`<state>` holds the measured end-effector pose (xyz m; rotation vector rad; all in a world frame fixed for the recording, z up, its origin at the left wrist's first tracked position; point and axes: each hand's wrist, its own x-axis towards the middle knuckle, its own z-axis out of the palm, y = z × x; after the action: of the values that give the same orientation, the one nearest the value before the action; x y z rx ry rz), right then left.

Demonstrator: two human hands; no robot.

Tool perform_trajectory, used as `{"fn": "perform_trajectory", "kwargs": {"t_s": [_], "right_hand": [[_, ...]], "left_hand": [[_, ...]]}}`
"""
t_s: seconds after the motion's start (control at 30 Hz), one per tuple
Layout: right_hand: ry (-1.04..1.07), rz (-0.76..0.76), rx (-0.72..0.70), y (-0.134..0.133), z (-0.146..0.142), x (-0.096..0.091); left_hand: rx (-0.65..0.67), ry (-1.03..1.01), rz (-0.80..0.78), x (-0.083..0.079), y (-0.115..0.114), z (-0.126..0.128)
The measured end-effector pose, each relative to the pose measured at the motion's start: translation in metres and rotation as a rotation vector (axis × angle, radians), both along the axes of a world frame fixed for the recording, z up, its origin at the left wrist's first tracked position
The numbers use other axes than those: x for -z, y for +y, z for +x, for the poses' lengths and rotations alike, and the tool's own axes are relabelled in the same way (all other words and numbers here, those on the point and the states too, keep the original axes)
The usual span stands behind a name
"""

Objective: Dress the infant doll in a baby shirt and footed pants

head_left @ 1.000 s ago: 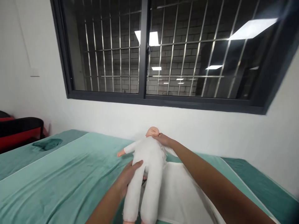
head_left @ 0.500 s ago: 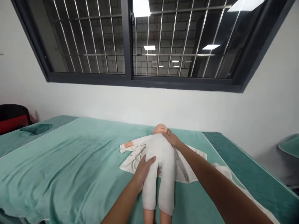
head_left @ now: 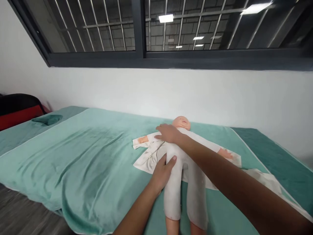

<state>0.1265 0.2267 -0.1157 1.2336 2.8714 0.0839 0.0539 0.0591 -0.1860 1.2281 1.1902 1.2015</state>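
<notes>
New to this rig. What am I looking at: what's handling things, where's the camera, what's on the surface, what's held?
No machine here, just a person's two bare hands. The camera sits on that person's head, looking forward and down. On the green sheet lies a white-bodied doll, face up, with a white garment spread partly beneath it. The left hand clasps the doll's hip, thumb on top; the right hand lies over its shoulder, the one toward the picture's left.
</notes>
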Motion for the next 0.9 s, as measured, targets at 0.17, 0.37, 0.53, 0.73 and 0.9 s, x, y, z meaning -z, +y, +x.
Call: {"fn": "perform_trajectory", "kwargs": {"t_s": [0.17,0.37,0.53,0.73,0.9], "right_hand": [[-0.06,-0.085,0.001,0.003,-0.031,0.019],[-0.016,-0.003,0.01,0.0,-0.009,0.006],[-0.001,0.011,0.04,-0.012,0.012,-0.001],[0.044,0.016,0.044,-0.02,0.028,0.002],[0.055,0.018,0.012,-0.022,0.029,0.006]], "left_hand": [[-0.024,0.443,0.244,0.01,0.026,-0.035],[-0.061,0.878,0.419,0.024,0.073,-0.072],[-0.228,0.87,0.273,0.027,0.102,-0.083],[-0.347,0.614,0.178,0.035,0.12,-0.098],[-0.402,0.334,0.177,0.037,0.121,-0.105]]}}
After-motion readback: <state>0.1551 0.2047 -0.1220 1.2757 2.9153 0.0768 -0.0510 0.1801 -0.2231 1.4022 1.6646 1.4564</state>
